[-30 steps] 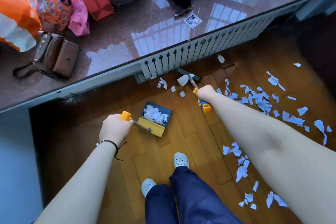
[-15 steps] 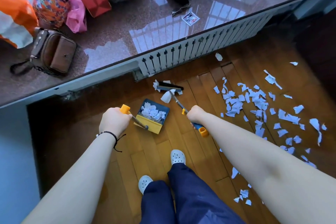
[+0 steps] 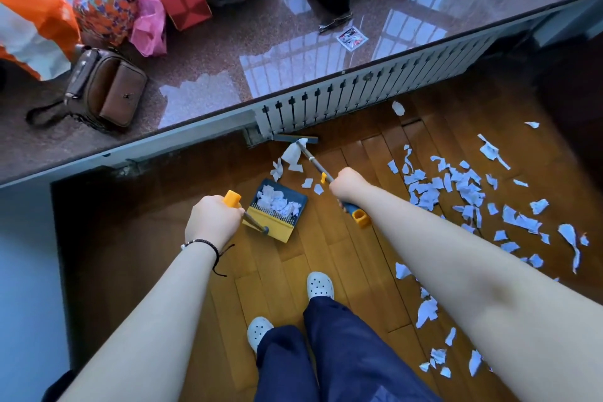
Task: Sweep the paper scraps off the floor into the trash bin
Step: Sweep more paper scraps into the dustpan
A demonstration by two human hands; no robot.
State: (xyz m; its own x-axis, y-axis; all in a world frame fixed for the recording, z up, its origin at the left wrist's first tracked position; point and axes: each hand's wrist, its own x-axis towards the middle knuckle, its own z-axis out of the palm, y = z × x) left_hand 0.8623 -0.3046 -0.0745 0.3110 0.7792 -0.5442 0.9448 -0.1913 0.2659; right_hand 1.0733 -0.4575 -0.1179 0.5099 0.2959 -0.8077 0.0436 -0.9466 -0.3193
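Observation:
My left hand (image 3: 212,220) grips the yellow-capped handle of a dustpan (image 3: 277,214), blue and yellow, standing on the wooden floor with white scraps inside it. My right hand (image 3: 347,184) grips the metal handle of a broom (image 3: 295,139), whose flat head lies near the radiator grille. A few white paper scraps (image 3: 293,160) lie between the broom head and the dustpan's mouth. Many more paper scraps (image 3: 456,189) are scattered over the floor to the right and near my right foot. No trash bin is visible.
A glossy stone ledge (image 3: 261,52) runs above the floor, with a brown bag (image 3: 106,91), coloured shopping bags and a black plastic bag on it. A white radiator grille (image 3: 359,95) lines its base. My feet in white clogs (image 3: 319,285) stand behind the dustpan.
The broom head has swung left and then back toward the grille. A few scraps now lie close to the dustpan's mouth. My left hand and the dustpan barely moved.

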